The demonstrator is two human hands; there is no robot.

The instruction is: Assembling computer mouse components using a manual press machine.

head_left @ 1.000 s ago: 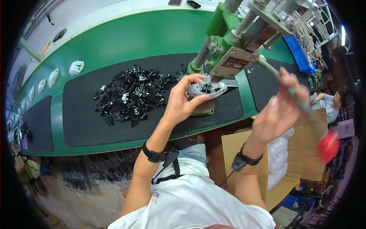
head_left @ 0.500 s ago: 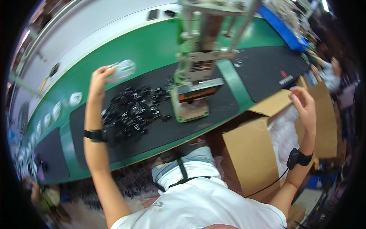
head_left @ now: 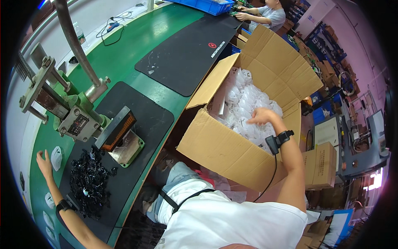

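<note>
My left hand (head_left: 43,164) is at the far left of the green workbench, its fingers spread with nothing in them. Right beside it a whitish plastic bag (head_left: 57,158) lies on the bench. Inside the open cardboard box (head_left: 215,139), my right hand (head_left: 264,116) reaches down among many clear, crumpled plastic bags (head_left: 244,93). Its fingers are bent together at the bags; what they pinch, if anything, cannot be made out. Between the left arm and the press lies a heap of small shiny black parts (head_left: 89,184) on a black mat.
A green hand press (head_left: 78,122) with a long lever stands on the bench. More whitish bags (head_left: 49,200) lie in a row along its left edge. Another black mat (head_left: 182,54) and a blue bin (head_left: 211,6) are farther off, near a person (head_left: 267,18) at work.
The view has turned to the right. My left hand has let go of the plastic bag, which now lies on the bench. My right hand has moved from above the box into it.
</note>
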